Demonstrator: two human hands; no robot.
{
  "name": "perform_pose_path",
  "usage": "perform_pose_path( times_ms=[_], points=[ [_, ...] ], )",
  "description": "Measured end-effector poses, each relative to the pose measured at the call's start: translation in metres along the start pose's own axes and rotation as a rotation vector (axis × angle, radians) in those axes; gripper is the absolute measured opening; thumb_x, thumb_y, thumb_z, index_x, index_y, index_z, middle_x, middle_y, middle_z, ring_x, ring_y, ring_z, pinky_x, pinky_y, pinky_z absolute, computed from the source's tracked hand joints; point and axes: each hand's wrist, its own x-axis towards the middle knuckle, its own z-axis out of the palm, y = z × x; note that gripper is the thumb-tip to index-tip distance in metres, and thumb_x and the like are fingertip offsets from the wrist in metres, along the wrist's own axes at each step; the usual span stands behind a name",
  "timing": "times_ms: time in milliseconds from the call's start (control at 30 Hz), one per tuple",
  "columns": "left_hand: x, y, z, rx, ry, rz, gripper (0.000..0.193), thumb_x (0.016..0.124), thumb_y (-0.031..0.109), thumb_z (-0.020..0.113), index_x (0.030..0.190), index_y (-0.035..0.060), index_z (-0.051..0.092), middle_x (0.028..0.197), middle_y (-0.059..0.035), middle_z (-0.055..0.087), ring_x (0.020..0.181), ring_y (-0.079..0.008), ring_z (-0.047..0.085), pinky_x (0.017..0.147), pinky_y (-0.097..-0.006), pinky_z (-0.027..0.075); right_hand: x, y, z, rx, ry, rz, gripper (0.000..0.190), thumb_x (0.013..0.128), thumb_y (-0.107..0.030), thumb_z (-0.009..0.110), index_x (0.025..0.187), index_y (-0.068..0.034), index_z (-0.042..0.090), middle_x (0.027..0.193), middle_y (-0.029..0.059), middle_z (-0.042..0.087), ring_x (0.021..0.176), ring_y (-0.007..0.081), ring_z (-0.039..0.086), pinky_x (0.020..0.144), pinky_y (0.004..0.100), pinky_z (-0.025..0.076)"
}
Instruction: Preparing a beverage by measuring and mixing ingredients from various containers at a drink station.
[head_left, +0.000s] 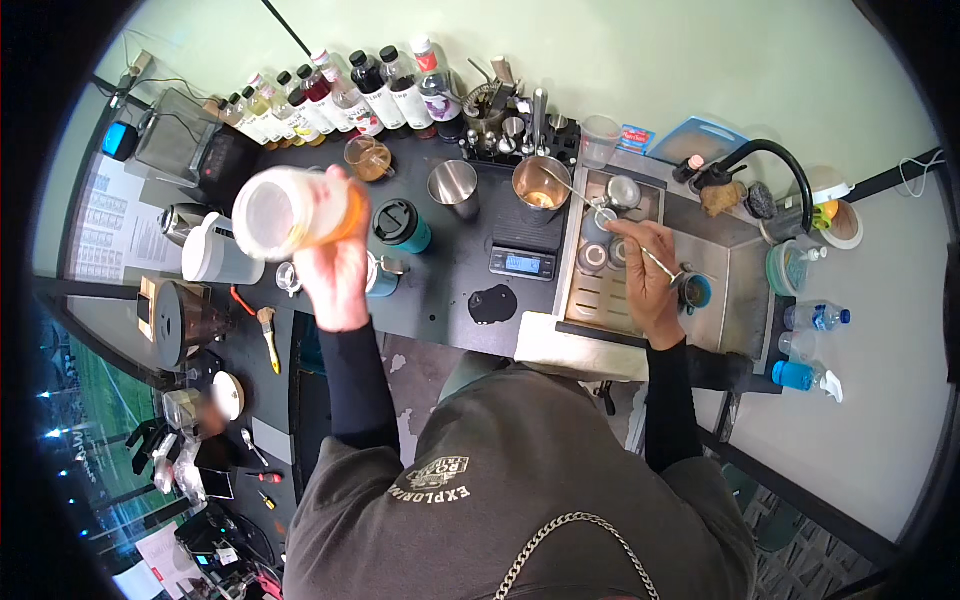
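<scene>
Held up over the left of the counter, my left hand (337, 262) grips a translucent plastic jar (289, 214) with some orange at one side; its image is slightly blurred. My right hand (651, 274), above the sink's slotted metal tray, pinches a long-handled bar spoon (656, 262), its shaft crossing towards a metal cup. That cup (541, 191), with a little amber liquid in it, stands on a black digital scale (523, 262) with a lit display. An empty-looking metal cup (453, 186) is to its left. Behind the jar is a glass pitcher with brown liquid (369, 157).
Syrup bottles (375, 90) line the wall beside a rack of bar tools (517, 131). A teal lidded tumbler (405, 225) is near my left hand. On the right, a black faucet (780, 157) arches over the sink, where a blue cup (694, 291) sits. Dark liquid (493, 304) is pooled on the counter.
</scene>
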Motion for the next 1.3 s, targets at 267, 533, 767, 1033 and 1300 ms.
perform_pose_path(
  times_ms=[267,533,767,1033,1300],
  points=[
    [-0.051,0.052,0.000,-0.036,-0.006,0.136,0.051,0.103,0.018,0.058,0.143,-0.0105,0.042,0.144,-0.0374,0.047,0.130,-0.0486,0.051,0.114,-0.0629,0.043,0.029,-0.017,-0.020,-0.041,0.009,-0.107,0.021,0.106,-0.011,0.053,0.113,-0.003,0.072,0.111,0.0066,0.075,0.104,0.0284,0.061,0.092,0.0375,0.049],
    [-0.063,0.075,0.002,-0.014,0.036,0.243,0.055,0.104,0.018,0.057,0.147,-0.0103,0.036,0.143,-0.0382,0.048,0.128,-0.0478,0.053,0.111,-0.0615,0.046,0.050,-0.024,-0.027,-0.070,0.000,-0.140,0.017,0.102,-0.007,0.059,0.114,-0.005,0.071,0.109,0.0054,0.073,0.100,0.0268,0.061,0.089,0.0368,0.049],
    [-0.065,0.070,-0.005,-0.040,0.058,0.212,0.064,0.101,0.022,0.062,0.149,-0.0097,0.034,0.146,-0.0348,0.047,0.133,-0.0447,0.051,0.114,-0.0596,0.043,0.077,0.004,0.025,-0.142,-0.252,-0.135,0.016,0.101,-0.010,0.055,0.110,-0.006,0.068,0.102,0.0082,0.070,0.098,0.0323,0.063,0.086,0.0408,0.051],
    [-0.085,0.047,-0.011,-0.038,0.057,0.173,0.057,0.100,0.029,0.065,0.144,-0.0020,0.045,0.150,-0.0303,0.047,0.138,-0.0413,0.050,0.114,-0.0597,0.045,0.074,0.057,0.073,-0.071,-0.545,0.155,0.017,0.103,-0.016,0.059,0.109,-0.002,0.067,0.099,0.0109,0.071,0.095,0.0238,0.070,0.082,0.0363,0.053],
    [-0.080,0.012,0.006,-0.034,0.263,0.033,0.080,0.104,0.068,0.036,0.146,0.0018,0.051,0.127,-0.0156,0.067,0.114,-0.0328,0.064,0.101,-0.0453,0.053,0.075,0.019,0.044,0.042,-0.346,0.065,0.028,0.091,-0.012,0.076,0.116,-0.006,0.067,0.101,0.0075,0.064,0.086,0.0170,0.061,0.076,0.0321,0.050]
  ],
)
